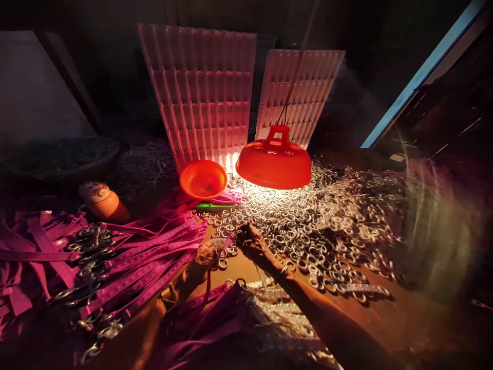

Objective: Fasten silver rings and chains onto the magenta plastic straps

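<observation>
My left hand is closed round a pink strap, whose end sticks up between the fingers while the rest hangs below. Just to its right, my right hand has its fingers pressed together in a pinch; what they hold is too small and dark to make out. The two hands are close, with the strap's tip between them. A large heap of metal rings spreads behind and right of my hands. Pink straps lie in a bundle on the left, and more pink straps lie below my hands.
An orange lamp shade hangs low over the rings. Behind stand two ribbed panels. An orange bowl, a green item and an orange bottle are on the left. Something blurred is at the right.
</observation>
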`<state>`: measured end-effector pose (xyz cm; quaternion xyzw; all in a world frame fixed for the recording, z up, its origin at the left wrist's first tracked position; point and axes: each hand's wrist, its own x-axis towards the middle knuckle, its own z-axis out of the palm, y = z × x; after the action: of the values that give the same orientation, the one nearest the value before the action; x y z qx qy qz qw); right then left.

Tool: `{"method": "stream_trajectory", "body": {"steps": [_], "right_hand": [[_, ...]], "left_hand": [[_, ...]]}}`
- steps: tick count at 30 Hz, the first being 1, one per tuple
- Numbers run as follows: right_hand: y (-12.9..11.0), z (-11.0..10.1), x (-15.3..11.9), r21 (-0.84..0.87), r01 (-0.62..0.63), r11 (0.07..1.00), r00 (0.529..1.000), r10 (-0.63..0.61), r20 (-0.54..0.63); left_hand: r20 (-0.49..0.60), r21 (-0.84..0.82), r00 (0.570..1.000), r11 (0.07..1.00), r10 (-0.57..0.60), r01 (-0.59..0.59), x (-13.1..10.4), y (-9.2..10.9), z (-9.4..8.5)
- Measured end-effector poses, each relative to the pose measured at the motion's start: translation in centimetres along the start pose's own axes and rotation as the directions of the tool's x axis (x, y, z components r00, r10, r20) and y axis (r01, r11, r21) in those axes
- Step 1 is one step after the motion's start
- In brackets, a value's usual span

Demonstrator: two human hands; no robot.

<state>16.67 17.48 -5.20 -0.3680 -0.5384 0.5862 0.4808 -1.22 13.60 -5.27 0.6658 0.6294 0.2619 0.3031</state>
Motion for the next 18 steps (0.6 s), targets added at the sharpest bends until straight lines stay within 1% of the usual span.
{"method": "stream_trajectory", "body": {"steps": [2,4,5,6,7,8,9,10,12,13,14,16,18], "right_hand": [[0.1,0.2,-0.2,-0.017,0.001,1.0,1.0,-0.001,0.005],[0.0,0.2,-0.5,-0.037,0.0,0.999,1.0,0.001,0.022],[-0.2,0.3,-0.7,-0.055,0.005,0.998,1.0,-0.004,0.027],[-0.4,0.4,-0.9,-0.08,0.011,0.997,1.0,-0.009,0.026],[-0.5,0.5,-1.0,-0.106,0.011,0.994,1.0,-0.009,0.02],[-0.7,0.6,-1.2,-0.13,0.005,0.992,1.0,-0.004,0.009],[-0.8,0.7,-1.3,-0.156,-0.004,0.988,1.0,0.003,-0.007],[-0.8,0.8,-1.3,-0.179,-0.014,0.984,1.0,0.01,-0.022],[-0.8,1.0,-1.5,-0.186,-0.034,0.982,0.999,0.027,-0.04],[-0.8,1.0,-1.5,-0.186,-0.031,0.982,0.999,0.023,-0.044],[-0.8,1.0,-1.6,-0.193,-0.02,0.981,0.999,0.011,-0.044],[-0.8,1.0,-1.7,-0.216,0.006,0.976,1.0,-0.012,-0.024],[-0.6,0.9,-1.8,-0.232,0.029,0.972,1.0,-0.028,0.006]], "left_hand": [[0.129,-0.208,0.992,0.978,-0.005,0.032,0.7,0.3,0.4],[0.26,-0.385,0.966,0.916,-0.008,0.111,1.1,0.8,0.4],[0.335,-0.463,0.942,0.866,-0.025,0.188,1.2,1.1,0.2],[0.415,-0.52,0.909,0.808,-0.045,0.278,1.2,1.5,-0.2],[0.486,-0.557,0.872,0.748,-0.059,0.361,1.1,1.8,-0.6],[0.531,-0.582,0.845,0.696,-0.065,0.42,1.0,2.2,-1.0],[0.54,-0.613,0.838,0.65,-0.071,0.45,0.8,2.5,-1.4],[0.515,-0.65,0.854,0.615,-0.076,0.447,0.6,2.8,-1.6],[0.403,-0.722,0.912,0.585,-0.079,0.37,0.2,3.1,-1.7],[0.352,-0.747,0.932,0.574,-0.087,0.336,0.1,3.1,-1.4],[0.322,-0.756,0.942,0.573,-0.095,0.316,-0.1,3.0,-1.1],[0.305,-0.767,0.948,0.565,-0.095,0.304,-0.1,2.7,-0.1],[0.292,-0.796,0.952,0.528,-0.093,0.296,-0.1,2.2,0.9]]}}
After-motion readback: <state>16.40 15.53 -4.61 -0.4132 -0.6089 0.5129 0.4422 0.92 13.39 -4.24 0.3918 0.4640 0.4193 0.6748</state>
